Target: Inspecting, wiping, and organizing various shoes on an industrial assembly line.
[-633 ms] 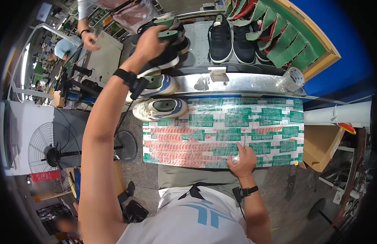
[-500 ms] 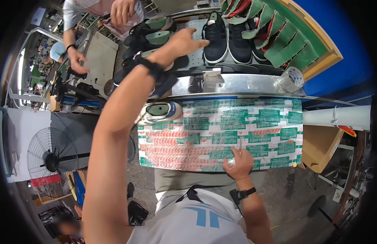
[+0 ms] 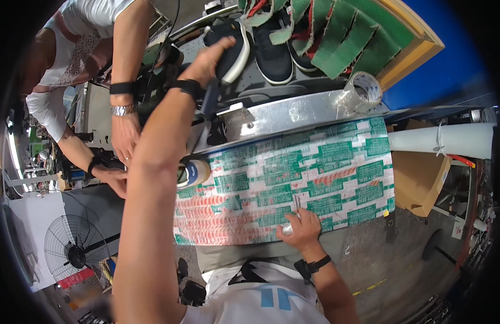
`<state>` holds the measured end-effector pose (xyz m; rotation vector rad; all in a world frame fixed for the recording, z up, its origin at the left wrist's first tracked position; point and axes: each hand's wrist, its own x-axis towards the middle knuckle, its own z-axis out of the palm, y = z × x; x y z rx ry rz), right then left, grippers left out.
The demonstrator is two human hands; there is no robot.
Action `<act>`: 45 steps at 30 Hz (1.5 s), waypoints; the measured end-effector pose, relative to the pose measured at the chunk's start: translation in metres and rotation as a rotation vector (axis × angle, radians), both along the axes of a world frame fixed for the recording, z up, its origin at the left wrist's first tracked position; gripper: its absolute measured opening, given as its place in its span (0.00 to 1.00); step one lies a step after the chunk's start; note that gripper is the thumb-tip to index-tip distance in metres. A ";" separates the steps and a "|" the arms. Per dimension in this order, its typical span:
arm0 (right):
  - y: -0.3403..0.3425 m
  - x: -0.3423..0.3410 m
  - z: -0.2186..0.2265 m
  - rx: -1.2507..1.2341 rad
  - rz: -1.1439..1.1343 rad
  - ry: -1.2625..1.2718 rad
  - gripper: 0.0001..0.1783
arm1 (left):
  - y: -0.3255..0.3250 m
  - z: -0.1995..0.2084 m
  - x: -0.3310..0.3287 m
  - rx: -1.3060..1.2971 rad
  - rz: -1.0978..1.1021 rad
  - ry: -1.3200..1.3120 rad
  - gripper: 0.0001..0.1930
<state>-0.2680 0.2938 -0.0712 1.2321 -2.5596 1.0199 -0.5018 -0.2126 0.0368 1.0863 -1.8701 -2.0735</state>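
My left hand (image 3: pixel 205 60) reaches across the conveyor, its fingers closed on a black sneaker (image 3: pixel 238 58) with a white sole. The sneaker is tilted; another black sneaker (image 3: pixel 274 56) stands upright to its right. Low over the table, my right hand (image 3: pixel 303 229) grips thin metal tweezers (image 3: pixel 297 203), prongs pointing away from me. Something pale and shiny shows under its fingers, too small to name. A cream shoe with a blue patch (image 3: pixel 195 173) sits at the table's left edge, partly hidden behind my left forearm.
Green and white tape covers the table (image 3: pixel 336 178). A metal rail (image 3: pixel 293 112) runs behind it, with a clear tape roll (image 3: pixel 364 89) at its right. Green flaps (image 3: pixel 352 40) hang over the conveyor. A co-worker's hands (image 3: pixel 125 137) are close to my left forearm. A fan (image 3: pixel 76 254) stands left.
My left hand has taken hold of a black sneaker, which is now tilted and further left. The co-worker has leaned in closer. My view has turned; my right hand keeps the tweezers.
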 end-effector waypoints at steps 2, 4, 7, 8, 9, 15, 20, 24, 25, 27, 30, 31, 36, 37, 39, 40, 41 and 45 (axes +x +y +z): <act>0.000 0.000 0.000 -0.002 0.010 -0.024 0.20 | 0.010 0.034 0.027 0.168 -0.016 0.023 0.29; 0.000 0.000 0.000 -0.022 0.016 -0.033 0.20 | 0.033 0.068 0.059 0.177 -0.035 0.078 0.27; -0.001 0.002 0.001 -0.031 0.000 -0.030 0.20 | 0.098 0.094 0.124 0.077 0.064 0.221 0.30; -0.001 0.003 0.001 -0.035 -0.015 -0.040 0.20 | 0.123 0.097 0.156 0.016 0.030 0.286 0.30; -0.001 0.004 0.001 -0.053 0.004 -0.023 0.20 | 0.154 0.094 0.191 -0.047 -0.005 0.386 0.29; 0.002 0.001 0.009 -0.170 -0.021 -0.086 0.24 | 0.302 0.016 0.312 -0.360 0.223 0.074 0.34; 0.007 0.013 0.019 -0.304 -0.087 -0.379 0.32 | 0.358 -0.042 0.368 -0.822 0.025 -0.315 0.41; -0.004 0.049 0.024 -0.193 -0.013 -0.495 0.40 | 0.344 -0.056 0.397 -0.600 0.052 -0.150 0.29; -0.008 0.056 0.024 -0.139 0.030 -0.444 0.41 | 0.339 -0.057 0.403 -0.576 0.059 -0.184 0.29; -0.011 0.064 0.024 -0.144 0.020 -0.408 0.41 | 0.325 -0.057 0.412 -0.684 0.007 -0.124 0.22; -0.002 0.066 0.028 -0.197 -0.042 -0.549 0.41 | 0.314 -0.049 0.419 -0.471 -0.045 -0.095 0.15; 0.004 0.066 0.031 -0.174 -0.052 -0.551 0.41 | 0.313 -0.044 0.419 -0.282 -0.062 -0.084 0.14; 0.029 0.073 0.043 -0.165 -0.002 -0.717 0.43 | 0.304 0.005 0.401 0.089 -0.160 0.024 0.16; 0.028 0.076 0.044 -0.141 0.006 -0.760 0.43 | 0.298 0.019 0.394 0.098 -0.159 0.053 0.16; 0.021 0.080 0.045 -0.051 0.001 -0.677 0.44 | 0.287 0.046 0.384 0.255 -0.250 0.040 0.17; 0.016 0.082 0.046 0.003 0.019 -0.586 0.45 | 0.282 0.059 0.383 0.268 -0.235 0.005 0.17; 0.011 0.084 0.047 0.039 0.005 -0.603 0.45 | 0.276 0.070 0.383 0.341 -0.289 0.121 0.19; 0.004 0.088 0.059 -0.050 0.078 -0.591 0.47 | 0.233 0.087 0.367 0.251 -0.364 0.575 0.20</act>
